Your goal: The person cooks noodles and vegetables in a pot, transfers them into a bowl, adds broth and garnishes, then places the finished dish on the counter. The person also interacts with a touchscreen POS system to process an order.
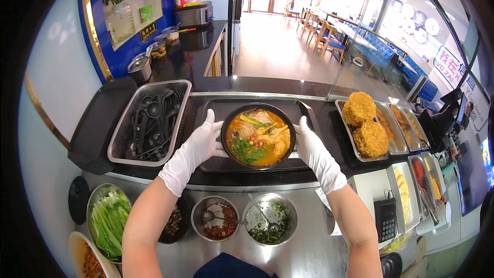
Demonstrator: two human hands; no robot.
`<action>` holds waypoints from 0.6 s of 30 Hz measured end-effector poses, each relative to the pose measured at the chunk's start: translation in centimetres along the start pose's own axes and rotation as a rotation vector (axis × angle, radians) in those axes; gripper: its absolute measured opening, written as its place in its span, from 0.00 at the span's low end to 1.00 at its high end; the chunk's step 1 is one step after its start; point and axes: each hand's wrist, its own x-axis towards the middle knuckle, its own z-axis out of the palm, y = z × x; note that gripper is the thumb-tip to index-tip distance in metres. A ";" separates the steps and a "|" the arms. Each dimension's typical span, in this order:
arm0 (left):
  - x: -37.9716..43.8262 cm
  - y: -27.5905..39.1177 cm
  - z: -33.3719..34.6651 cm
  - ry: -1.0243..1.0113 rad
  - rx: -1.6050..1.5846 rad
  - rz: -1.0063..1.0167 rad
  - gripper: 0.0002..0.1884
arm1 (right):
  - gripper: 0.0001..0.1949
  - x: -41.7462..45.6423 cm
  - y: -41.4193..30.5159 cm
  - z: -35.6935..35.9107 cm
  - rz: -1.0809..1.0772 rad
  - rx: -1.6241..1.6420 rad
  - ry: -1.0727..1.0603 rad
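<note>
Between my gloved hands is a black bowl (290, 150) of soup (258, 135) with noodles, peanuts, chopped green herbs, leafy stalks and a yellow fried piece in orange broth. My left hand (202, 139) grips its left side, the thumb up and the fingers reaching under the rim. On the right side my right hand (308, 139) holds it the same way. Both hands wear white gloves. The bowl is over a black serving tray (210, 166) on the dark counter; whether its base touches the tray is hidden.
Left of the tray stands a metal pan (179, 139) of black spoons and chopsticks, beside stacked black trays (96, 123). Fried cakes (371, 143) sit in a pan at right, near a glass screen. Nearer me are bowls of lettuce (110, 220), peanuts (220, 227) and chopped herbs (279, 220).
</note>
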 end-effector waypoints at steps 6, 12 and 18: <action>5.3 -0.4 -2.3 0.046 0.040 -0.034 0.50 | 0.44 4.1 0.4 -1.1 0.105 -0.047 0.042; 1.8 -0.9 0.4 0.496 0.153 0.058 0.49 | 0.30 -4.8 0.1 0.4 -0.231 -0.189 0.373; -13.2 -5.6 2.5 0.530 0.337 0.190 0.35 | 0.12 -33.7 10.1 -1.9 -0.229 -1.005 0.021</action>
